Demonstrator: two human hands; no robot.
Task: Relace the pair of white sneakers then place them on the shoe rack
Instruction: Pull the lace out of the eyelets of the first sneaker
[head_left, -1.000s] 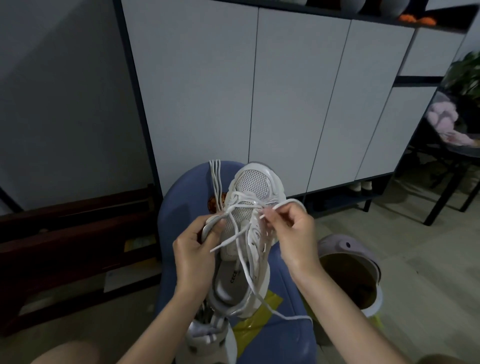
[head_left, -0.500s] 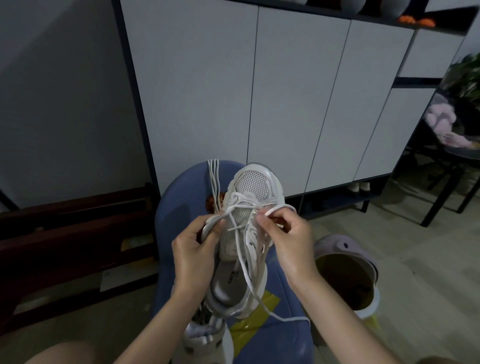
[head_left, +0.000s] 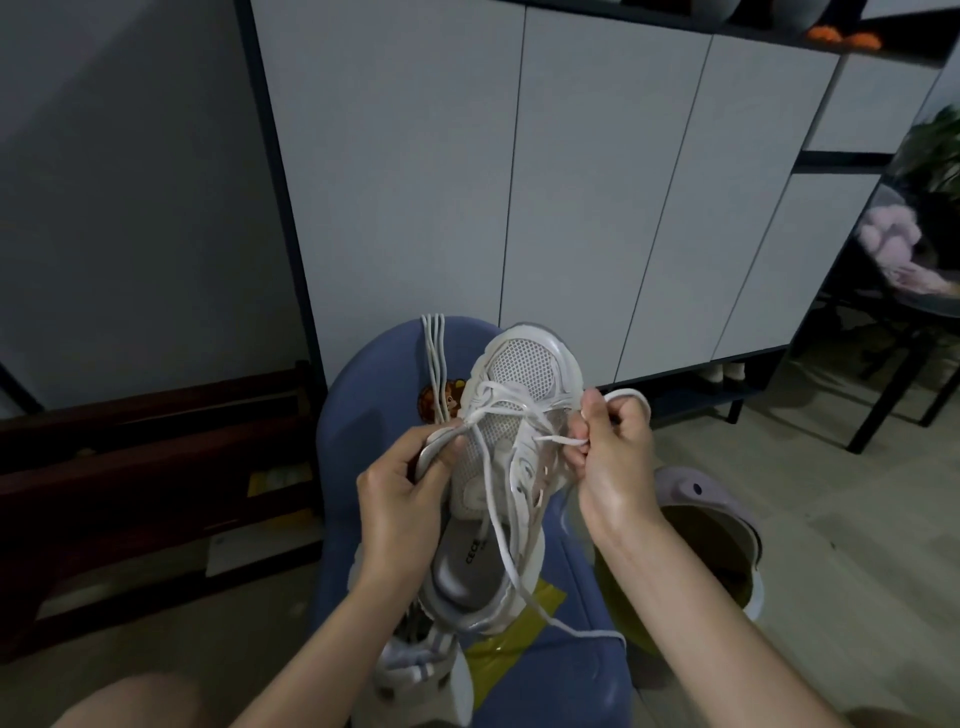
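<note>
The right hand (head_left: 613, 457) had drawn the lace (head_left: 563, 441) out to the side of the sneaker (head_left: 511, 447): half a second back its fingers sat tight over the eyelets, and now they were pinching a short, taut run of lace just clear of the shoe's right edge, with a loop of slack arching over the knuckles. So that pull had taken up slack through an eyelet on that side, and the crossing near the toe looked snugger for it. The left hand (head_left: 402, 499) had not budged; it was gripping the shoe's left edge, thumb across the upper, steadying it above the blue seat (head_left: 363, 374). The sneaker sat toe away from the person, insole showing, only the first crossings near the toe done. The other end of the lace trailed loose down over the heel and onto the seat. The second sneaker (head_left: 415, 670) lay lower down by the person's knees, partly hidden, and a separate lace (head_left: 435, 358) hung over the seat's back, so by my reading that one was yet to be threaded. Judged from this, the job was early: several eyelets left on this shoe, a whole shoe after that, and the rack itself could not be picked out with certainty, though a low open shelf (head_left: 691, 395) under the cabinet held shoes.
</note>
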